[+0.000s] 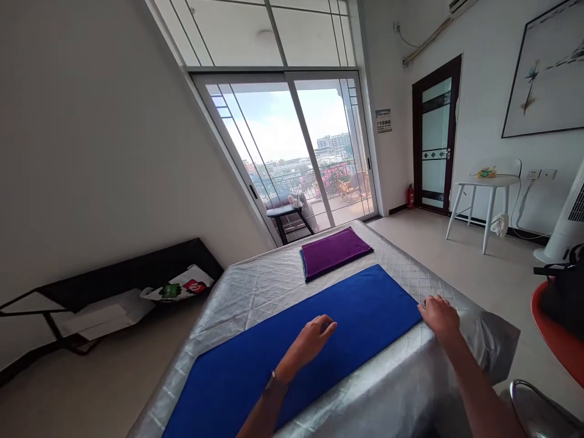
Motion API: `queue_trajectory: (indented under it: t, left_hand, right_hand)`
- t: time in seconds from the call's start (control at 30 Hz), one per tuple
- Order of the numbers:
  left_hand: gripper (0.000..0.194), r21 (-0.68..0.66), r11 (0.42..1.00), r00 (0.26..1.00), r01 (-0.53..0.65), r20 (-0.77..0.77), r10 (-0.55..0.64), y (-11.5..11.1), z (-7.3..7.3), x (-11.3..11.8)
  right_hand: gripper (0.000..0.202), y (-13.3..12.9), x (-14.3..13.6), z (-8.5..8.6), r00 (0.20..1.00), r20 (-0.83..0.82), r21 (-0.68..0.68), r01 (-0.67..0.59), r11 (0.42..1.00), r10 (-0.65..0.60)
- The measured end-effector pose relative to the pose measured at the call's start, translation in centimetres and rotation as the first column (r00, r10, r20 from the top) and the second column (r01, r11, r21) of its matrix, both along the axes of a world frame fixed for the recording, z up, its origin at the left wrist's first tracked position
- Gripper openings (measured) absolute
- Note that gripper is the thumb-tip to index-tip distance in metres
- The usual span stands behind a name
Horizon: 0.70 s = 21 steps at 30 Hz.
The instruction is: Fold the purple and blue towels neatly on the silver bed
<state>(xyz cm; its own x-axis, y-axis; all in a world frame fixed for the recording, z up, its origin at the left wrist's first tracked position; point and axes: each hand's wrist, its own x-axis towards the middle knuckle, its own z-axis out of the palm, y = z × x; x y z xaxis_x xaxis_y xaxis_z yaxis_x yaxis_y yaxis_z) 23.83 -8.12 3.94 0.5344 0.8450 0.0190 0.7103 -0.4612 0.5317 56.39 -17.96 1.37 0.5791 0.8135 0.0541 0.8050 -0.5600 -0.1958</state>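
Observation:
A long blue cloth (360, 307), folded flat into a band, lies across a table with a quilted silvery cover (269, 283). My left hand (312, 337) is over the middle of the blue cloth, its fingers loosely bent and the thumb apart, with nothing visible in it. Whether it touches the fabric I cannot tell. At the right end of the cloth, my right hand (441, 313) has its thumb and fingertips closed at the corner. Beyond the blue cloth lies a folded purple cloth (337, 250), with a blue-green edge showing beneath its left side.
A low black rack (132, 267) with bags and white boxes stands along the left wall. To the right are a white chair (490, 180), a white tower fan (566, 219) and a red chair (547, 322) bearing a black bag. Behind the table is a sliding glass door (314, 146).

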Motion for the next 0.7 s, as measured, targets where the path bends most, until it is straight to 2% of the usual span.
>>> queue_trajectory:
  t: [0.07, 0.13, 0.2, 0.3, 0.4, 0.53, 0.7]
  left_hand:
    - [0.049, -0.011, 1.0, 1.0, 0.029, 0.006, -0.029, 1.1, 0.0, 6.8]
    - [0.045, -0.011, 0.998, 0.998, 0.058, -0.009, -0.058, 2.4, -0.6, 12.3]
    - [0.039, 0.001, 0.998, 0.997, 0.066, -0.031, -0.066, 3.7, -1.5, 16.6]
    - [0.031, 0.041, 0.999, 0.997, 0.027, -0.075, -0.024, 6.1, -2.4, 21.0]
    - [0.037, 0.072, 0.996, 0.99, -0.048, -0.132, 0.058, 8.6, -2.7, 23.4]
    - [0.049, 0.072, 0.988, 0.969, -0.135, -0.197, 0.147, 11.4, -2.8, 24.7]
    - [0.038, 0.07, 0.988, 0.964, -0.139, -0.217, 0.151, 13.1, -3.3, 25.0]
  right_hand:
    - [0.02, 0.0, 0.2, -0.2, 0.999, -0.041, -0.007, -0.026, 1.0, 0.026]
    - [0.02, 0.1, 0.3, -0.2, 0.995, -0.087, -0.003, -0.051, 0.999, 0.05]
    - [0.021, 0.1, 0.2, -0.2, 0.99, -0.13, 0.009, -0.063, 0.998, 0.063]
    - [0.018, 0.1, 0.0, -0.2, 0.982, -0.175, 0.054, -0.064, 0.996, 0.073]
    - [0.019, 0.1, -0.1, -0.3, 0.972, -0.216, 0.103, -0.074, 0.992, 0.095]
    - [0.024, 0.3, 0.0, -0.5, 0.944, -0.296, 0.154, -0.104, 0.983, 0.146]
    - [0.03, 0.9, -0.5, -0.4, 0.886, -0.406, 0.233, -0.136, 0.963, 0.224]
